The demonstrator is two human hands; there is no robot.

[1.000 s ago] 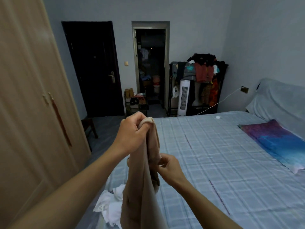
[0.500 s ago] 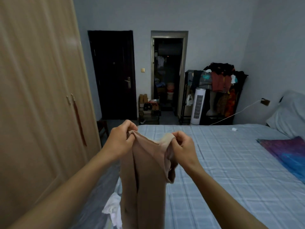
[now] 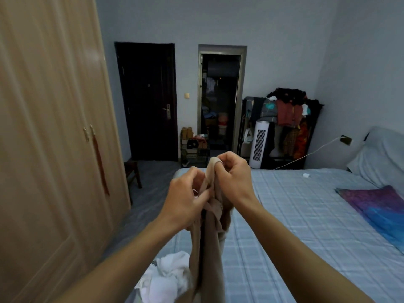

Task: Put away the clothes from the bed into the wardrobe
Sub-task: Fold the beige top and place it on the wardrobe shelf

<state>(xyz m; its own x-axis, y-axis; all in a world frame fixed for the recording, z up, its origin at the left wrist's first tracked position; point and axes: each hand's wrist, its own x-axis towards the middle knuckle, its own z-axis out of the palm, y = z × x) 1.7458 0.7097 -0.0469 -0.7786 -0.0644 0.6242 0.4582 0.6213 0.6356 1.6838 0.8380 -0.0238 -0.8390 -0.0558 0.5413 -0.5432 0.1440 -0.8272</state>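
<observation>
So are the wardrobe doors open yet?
No, the wardrobe doors are shut flat, while both the left hand and the right hand hold the beige garment.

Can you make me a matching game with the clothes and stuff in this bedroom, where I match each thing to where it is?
Things:
1. thin beige garment
2. crumpled white cloth
3. purple and blue pillow
4. tall wooden wardrobe

Places:
A. on the left, doors closed
B. at the head end of the bed
C. held up in both hands
D. on the near corner of the bed

Pairs: 1-C, 2-D, 3-B, 4-A
</observation>
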